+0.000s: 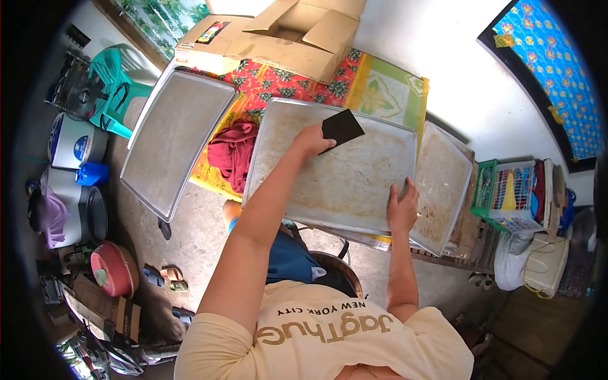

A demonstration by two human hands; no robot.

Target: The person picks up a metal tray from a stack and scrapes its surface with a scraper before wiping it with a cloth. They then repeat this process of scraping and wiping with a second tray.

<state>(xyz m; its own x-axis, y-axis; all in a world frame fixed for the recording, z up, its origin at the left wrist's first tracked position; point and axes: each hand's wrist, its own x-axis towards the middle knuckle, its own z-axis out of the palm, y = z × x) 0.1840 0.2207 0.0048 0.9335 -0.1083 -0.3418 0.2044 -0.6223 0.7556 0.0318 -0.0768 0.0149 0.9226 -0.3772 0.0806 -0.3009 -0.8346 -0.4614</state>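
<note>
Left hand (310, 140) clamps a black scraper (342, 128) on the stained baking tray (335, 183); right hand (402, 206) grips its right edge, against 1 neighbouring tray (443, 183).

One head-worn camera, sitting above the person's chest, pointing steeply down and forward. Fisheye lens is bending the edges into a dark ring. It is looking from close range at the middle tray (342, 183), which is filling frame centre. The left hand (310, 140) with the black scraper (342, 126) and the right hand (403, 206) on the tray's edge are sitting mid-frame. Below the tray the shirt (329, 329) is taking the bottom edge. Above the tray a cardboard box (285, 35) is marking the far limit. Right of the tray a green basket (500, 190) is crowding the rim.
</note>
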